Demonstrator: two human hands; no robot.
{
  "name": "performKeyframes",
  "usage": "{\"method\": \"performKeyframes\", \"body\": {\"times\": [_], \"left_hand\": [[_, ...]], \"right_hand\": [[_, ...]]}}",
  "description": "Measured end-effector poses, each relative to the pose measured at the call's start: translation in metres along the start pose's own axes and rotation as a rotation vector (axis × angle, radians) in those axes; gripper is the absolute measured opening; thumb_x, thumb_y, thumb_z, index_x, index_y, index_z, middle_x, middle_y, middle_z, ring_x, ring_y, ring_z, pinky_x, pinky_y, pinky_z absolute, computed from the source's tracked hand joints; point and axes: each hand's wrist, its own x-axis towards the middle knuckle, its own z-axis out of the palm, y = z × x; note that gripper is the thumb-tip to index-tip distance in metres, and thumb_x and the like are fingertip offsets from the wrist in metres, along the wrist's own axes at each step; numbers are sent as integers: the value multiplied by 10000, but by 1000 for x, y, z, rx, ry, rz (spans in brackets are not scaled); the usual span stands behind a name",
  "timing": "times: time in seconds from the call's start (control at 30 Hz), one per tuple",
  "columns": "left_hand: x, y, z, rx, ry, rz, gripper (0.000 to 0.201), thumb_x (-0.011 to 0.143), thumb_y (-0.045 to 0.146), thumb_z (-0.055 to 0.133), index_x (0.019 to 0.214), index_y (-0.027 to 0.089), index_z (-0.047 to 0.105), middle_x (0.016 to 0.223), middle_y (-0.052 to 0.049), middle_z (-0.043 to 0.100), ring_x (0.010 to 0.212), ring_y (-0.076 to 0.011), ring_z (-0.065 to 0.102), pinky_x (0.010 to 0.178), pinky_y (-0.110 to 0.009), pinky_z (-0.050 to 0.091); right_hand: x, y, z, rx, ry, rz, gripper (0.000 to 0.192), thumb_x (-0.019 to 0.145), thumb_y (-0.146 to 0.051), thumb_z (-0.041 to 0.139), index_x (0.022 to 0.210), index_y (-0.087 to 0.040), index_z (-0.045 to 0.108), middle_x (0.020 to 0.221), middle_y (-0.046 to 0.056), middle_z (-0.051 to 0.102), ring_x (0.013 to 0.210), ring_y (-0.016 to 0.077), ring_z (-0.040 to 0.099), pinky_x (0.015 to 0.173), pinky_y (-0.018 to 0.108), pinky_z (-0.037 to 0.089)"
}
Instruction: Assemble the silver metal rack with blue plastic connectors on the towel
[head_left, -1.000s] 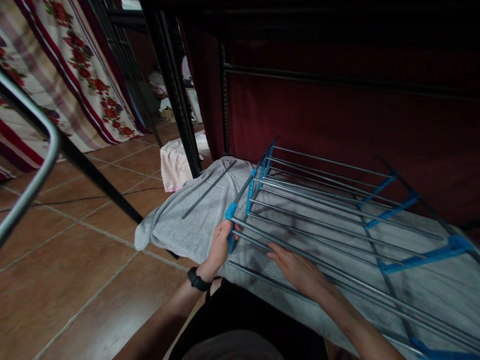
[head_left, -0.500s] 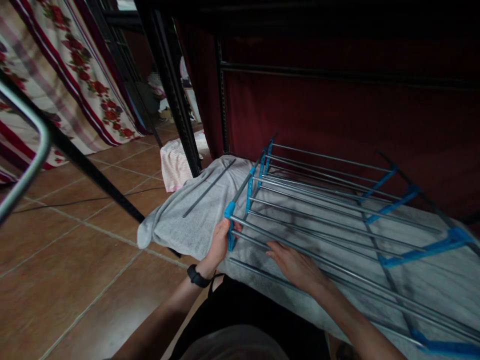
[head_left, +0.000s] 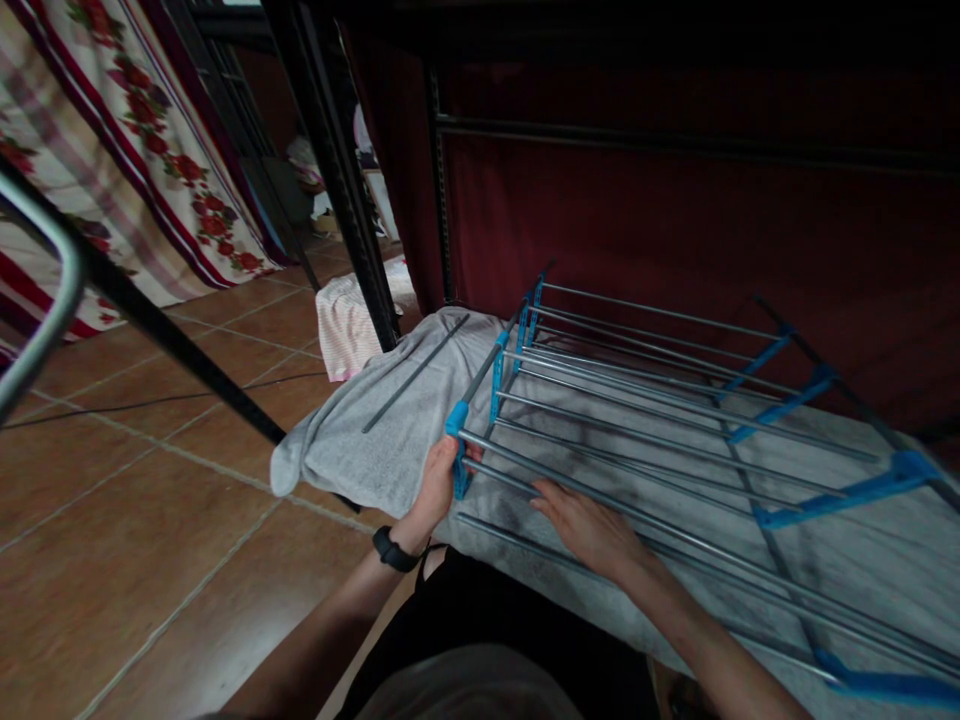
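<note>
A rack of grey metal tubes (head_left: 637, 408) joined by blue plastic brackets lies along a grey cloth. My left hand (head_left: 439, 480) is closed around the nearest blue bracket (head_left: 459, 455) at the rack's left end, thumb on the near side and fingertips showing behind it. To its right, my right hand (head_left: 581, 520) has its fingers curled together on a lower metal tube (head_left: 501, 478), whose left end meets that bracket. Its thumb is hidden. A loose tube (head_left: 510, 540) lies below that one, its left end outside the bracket.
A separate thin grey rod (head_left: 416, 375) rests on the grey cloth (head_left: 337, 445), left of the rack. A black metal post (head_left: 341, 180) and a dark red cloth (head_left: 637, 220) stand behind. Brown floor tiles (head_left: 187, 560) and a bent metal tube (head_left: 64, 280) are at left.
The view has shifted very slightly. Both hands keep their places on the bracket and the tube, and the rack has not visibly moved.
</note>
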Motion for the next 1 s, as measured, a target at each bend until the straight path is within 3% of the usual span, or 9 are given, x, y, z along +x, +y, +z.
{"method": "performKeyframes", "body": {"times": [0.4, 1.0], "left_hand": [[2, 5, 0, 23, -14, 0, 655, 795, 808, 526, 704, 176, 675, 700, -67, 659, 533, -140, 504, 537, -305, 414], [2, 5, -2, 13, 15, -22, 640, 776, 807, 550, 700, 186, 684, 698, -62, 658, 538, -152, 514, 558, -317, 454]], "right_hand": [[0, -5, -2, -18, 21, 11, 434, 1054, -419, 277, 1358, -264, 546, 1187, 88, 719, 1072, 270, 692, 844, 378, 534], [0, -6, 3, -60, 89, 0, 433, 1056, -430, 290, 1370, -289, 553, 1194, 60, 721, 1053, 245, 706, 843, 346, 556]]}}
